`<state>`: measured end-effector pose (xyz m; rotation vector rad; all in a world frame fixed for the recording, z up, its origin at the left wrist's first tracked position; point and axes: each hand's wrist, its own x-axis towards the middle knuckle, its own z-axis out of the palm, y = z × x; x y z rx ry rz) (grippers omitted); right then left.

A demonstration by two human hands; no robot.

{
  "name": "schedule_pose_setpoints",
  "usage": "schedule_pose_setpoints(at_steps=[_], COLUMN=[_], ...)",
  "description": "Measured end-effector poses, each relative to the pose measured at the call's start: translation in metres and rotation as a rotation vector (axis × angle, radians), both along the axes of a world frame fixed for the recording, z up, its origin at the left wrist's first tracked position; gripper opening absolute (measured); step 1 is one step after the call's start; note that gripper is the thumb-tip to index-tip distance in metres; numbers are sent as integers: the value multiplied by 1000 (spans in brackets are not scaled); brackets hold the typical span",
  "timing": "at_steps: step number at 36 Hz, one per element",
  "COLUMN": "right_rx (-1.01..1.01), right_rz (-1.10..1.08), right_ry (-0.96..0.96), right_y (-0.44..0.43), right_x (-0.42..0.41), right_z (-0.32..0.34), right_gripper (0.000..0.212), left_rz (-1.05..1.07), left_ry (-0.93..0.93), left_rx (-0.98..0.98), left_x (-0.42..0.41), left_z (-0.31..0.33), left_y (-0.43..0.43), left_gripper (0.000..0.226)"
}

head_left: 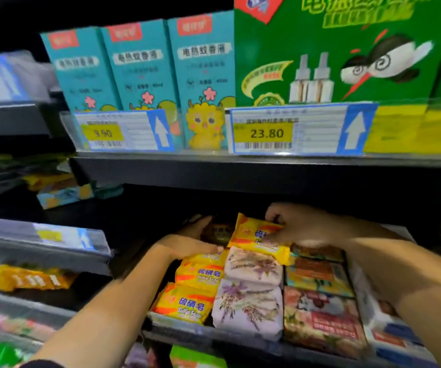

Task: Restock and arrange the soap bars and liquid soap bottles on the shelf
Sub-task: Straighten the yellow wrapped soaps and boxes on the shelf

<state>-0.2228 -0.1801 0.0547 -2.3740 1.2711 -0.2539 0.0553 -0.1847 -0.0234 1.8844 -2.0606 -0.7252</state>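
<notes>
Head view: right hand (303, 227) pinches yellow soap bar (246, 232); left hand (187, 244) fingers indistinct.

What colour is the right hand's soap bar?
Sulfur soap bar: yellow, orange patches, blue lettering; head view.

Light hits the package fronts brightly, but under the upper shelf (214, 173) all is deep shadow. The left side smears with motion blur, the edges bow outward, and the yellow soap bar (251, 232) in the fingers (273, 237) of my right hand (303, 225) looks soft.

3 teal boxes (145, 67) and 2 lavender soap bars (254, 264).
</notes>
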Motion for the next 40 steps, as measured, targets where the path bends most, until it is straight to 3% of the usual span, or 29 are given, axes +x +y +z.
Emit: schedule_pose_setpoints(at_steps=[3, 10, 14, 21, 30, 40], right_rx=[-1, 15, 60, 106, 89, 105], right_rz=[18, 27, 30, 43, -23, -65], right_ry=[16, -42, -92, -80, 7, 31], right_y=[-3, -7, -10, -4, 1, 3], right_x=[-3, -3, -5, -6, -5, 3], right_z=[-1, -7, -9, 0, 6, 13], right_gripper=[33, 31, 31, 27, 30, 33], left_rz=[43, 6, 9, -17, -8, 30], left_ry=[64, 116, 129, 293, 139, 532], left_rx=[-38, -169, -231, -264, -399, -286], left_x=[11, 6, 4, -3, -19, -13], left_z=[-14, -12, -9, -6, 10, 13], left_y=[-8, 1, 2, 1, 16, 56], left_gripper=[140, 70, 52, 42, 46, 34])
